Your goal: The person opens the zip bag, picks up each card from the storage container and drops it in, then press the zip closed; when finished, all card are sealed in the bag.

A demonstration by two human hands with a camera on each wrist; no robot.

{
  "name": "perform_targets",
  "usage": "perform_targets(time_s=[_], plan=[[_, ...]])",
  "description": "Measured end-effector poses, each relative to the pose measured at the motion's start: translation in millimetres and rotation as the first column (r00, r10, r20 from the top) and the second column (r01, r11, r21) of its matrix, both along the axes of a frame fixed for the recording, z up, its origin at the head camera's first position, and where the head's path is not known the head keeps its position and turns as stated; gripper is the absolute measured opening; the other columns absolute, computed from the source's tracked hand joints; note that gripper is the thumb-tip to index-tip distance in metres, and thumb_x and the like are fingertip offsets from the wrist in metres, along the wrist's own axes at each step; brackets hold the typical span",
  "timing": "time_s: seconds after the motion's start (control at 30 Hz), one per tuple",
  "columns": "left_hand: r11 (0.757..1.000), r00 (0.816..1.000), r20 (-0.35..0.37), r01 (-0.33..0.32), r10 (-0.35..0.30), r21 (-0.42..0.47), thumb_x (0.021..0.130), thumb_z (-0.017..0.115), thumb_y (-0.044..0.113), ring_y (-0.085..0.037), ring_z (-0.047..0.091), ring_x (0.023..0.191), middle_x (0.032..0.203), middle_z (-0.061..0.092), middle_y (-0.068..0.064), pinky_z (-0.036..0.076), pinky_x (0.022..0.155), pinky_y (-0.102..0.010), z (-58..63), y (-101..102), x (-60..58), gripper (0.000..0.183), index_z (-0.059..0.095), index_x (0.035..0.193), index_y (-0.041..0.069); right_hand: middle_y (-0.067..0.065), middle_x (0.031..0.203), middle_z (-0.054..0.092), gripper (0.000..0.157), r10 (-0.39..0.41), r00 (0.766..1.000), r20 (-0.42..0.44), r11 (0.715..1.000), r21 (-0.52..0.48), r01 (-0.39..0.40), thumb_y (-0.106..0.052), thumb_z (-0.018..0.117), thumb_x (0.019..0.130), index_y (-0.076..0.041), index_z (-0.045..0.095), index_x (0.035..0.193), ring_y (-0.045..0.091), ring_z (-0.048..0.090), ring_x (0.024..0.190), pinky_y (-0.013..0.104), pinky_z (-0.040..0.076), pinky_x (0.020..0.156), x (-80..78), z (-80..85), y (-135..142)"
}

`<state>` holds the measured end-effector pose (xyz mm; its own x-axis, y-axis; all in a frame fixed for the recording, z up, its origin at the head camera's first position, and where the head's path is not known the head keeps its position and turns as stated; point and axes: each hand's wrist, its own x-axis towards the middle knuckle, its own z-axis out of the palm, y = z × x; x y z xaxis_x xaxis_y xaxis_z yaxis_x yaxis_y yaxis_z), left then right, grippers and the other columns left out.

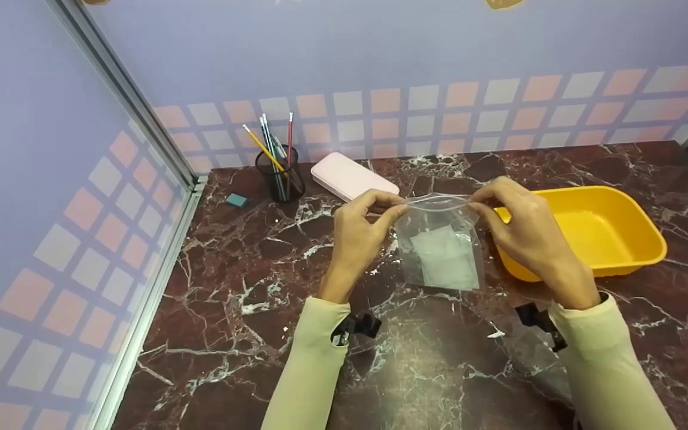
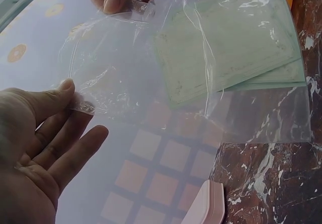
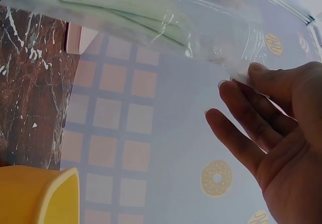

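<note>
Between both hands hangs a clear zip bag [image 1: 407, 263], held by the two ends of its top edge. Inside it lie several flat, pale green-white sheets [image 1: 444, 260], overlapping at slightly different angles; the left wrist view shows these sheets [image 2: 226, 48] through the plastic. My left hand [image 1: 363, 230] pinches the left corner between thumb and fingers. The right corner is pinched the same way by my right hand [image 1: 523, 230]. In the right wrist view, thumb and forefinger of that hand [image 3: 282, 118] meet on the bag's edge, with the other fingers loosely spread.
A yellow basin [image 1: 595, 233] stands to the right, partly behind the right hand. Toward the wall are a pink case [image 1: 353, 176] and a black mesh cup [image 1: 287, 185] holding several pencils. A small teal block [image 1: 236, 200] lies left of the cup on the dark marbled table [image 1: 248, 310].
</note>
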<state>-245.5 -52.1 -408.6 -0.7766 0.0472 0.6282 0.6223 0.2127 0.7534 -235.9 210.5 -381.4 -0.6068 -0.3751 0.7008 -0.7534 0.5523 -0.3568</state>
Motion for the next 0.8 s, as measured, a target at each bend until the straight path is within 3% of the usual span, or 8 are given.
perform_targets(time_s=[0.3, 0.6, 0.7, 0.8], plan=[[0.999, 1.000, 0.009, -0.027, 0.027, -0.022, 0.091, 0.083, 0.006, -0.016, 0.074, 0.076, 0.090, 0.079, -0.008, 0.063, 0.072, -0.028, 4.4, -1.9, 1.0, 0.011, 0.077, 0.096, -0.002, 0.015, 0.096, 0.073, 0.023, -0.011, 1.000, -0.021, 0.997, -0.076, 0.009, 0.015, 0.076, 0.089, 0.007, 0.064, 0.107, 0.025, 0.067, 0.081, 0.012, 0.050, 0.082, 0.5, -0.2, -3.1], [0.992, 0.997, -0.064, -0.051, 0.044, -0.118, 0.094, 0.080, 0.011, -0.016, 0.071, 0.078, 0.091, 0.075, -0.007, 0.060, 0.073, -0.025, 5.8, -1.9, 1.3, 0.012, 0.077, 0.096, -0.001, 0.018, 0.101, 0.073, 0.023, -0.006, 0.999, -0.044, 0.999, -0.050, 0.004, 0.014, 0.076, 0.090, 0.009, 0.068, 0.111, 0.025, 0.068, 0.086, 0.012, 0.049, 0.087, -1.1, 1.8, 2.5], [0.994, 0.998, -0.054, -0.050, 0.045, -0.096, 0.094, 0.082, 0.013, -0.016, 0.071, 0.078, 0.090, 0.075, -0.006, 0.061, 0.072, -0.027, 6.2, -1.5, 2.8, 0.014, 0.075, 0.093, 0.000, 0.017, 0.101, 0.073, 0.020, 0.001, 0.999, -0.049, 0.999, -0.038, -0.003, 0.016, 0.074, 0.090, 0.008, 0.071, 0.109, 0.024, 0.067, 0.087, 0.013, 0.049, 0.087, -2.0, 2.2, 4.1], [0.999, 1.000, -0.009, 0.002, -0.002, -0.037, 0.094, 0.081, 0.011, -0.017, 0.072, 0.082, 0.093, 0.076, -0.009, 0.063, 0.075, -0.031, 6.4, -1.1, 4.0, 0.015, 0.074, 0.093, -0.001, 0.015, 0.099, 0.073, 0.016, 0.001, 0.999, -0.032, 1.000, -0.015, -0.001, 0.013, 0.072, 0.094, 0.006, 0.074, 0.108, 0.022, 0.065, 0.087, 0.014, 0.049, 0.084, -2.6, 2.6, 5.1]])
